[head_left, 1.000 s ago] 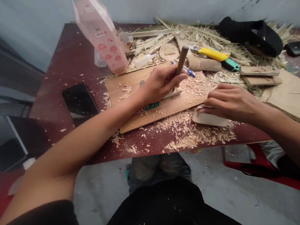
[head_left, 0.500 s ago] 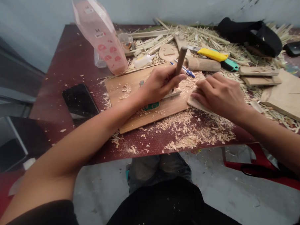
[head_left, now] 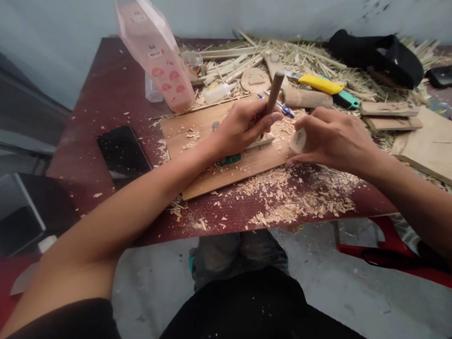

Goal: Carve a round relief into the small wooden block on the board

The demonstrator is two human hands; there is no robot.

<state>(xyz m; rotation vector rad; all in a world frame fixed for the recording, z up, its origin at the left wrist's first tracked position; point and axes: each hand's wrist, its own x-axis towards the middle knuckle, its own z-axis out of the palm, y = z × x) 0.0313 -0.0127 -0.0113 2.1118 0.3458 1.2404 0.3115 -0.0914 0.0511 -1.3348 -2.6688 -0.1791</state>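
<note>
Our left hand (head_left: 246, 126) has its fingers wrapped round a wooden stick (head_left: 276, 90), which rises at a slant above the board (head_left: 256, 159). The stick's foot is hidden under the hand, so we cannot tell what it bears on; a thin pale strip (head_left: 262, 141) pokes out there, lying on the board. Our right hand (head_left: 331, 137) grips a pale block (head_left: 298, 140), its rounded end turned toward the left hand, near the board's right end; whether it touches the board we cannot tell.

The likeliest harm, we judge, is to our own left hand: little of the stick stands clear of the grip, so a blow with the block that strays low would land on thumb or knuckles. The stick's lean is a second worry, since an off-line push could make its foot skid. Loose shavings (head_left: 302, 201) lie along the board's near edge; if some sit beneath it, the board could creep on the worktop (head_left: 108, 84). Beyond it, the yellow cutter (head_left: 321, 84) seems to have its blade bared, so a careless reach could mean a cut. A knock from our left forearm could shift the phone (head_left: 123, 149).
</note>
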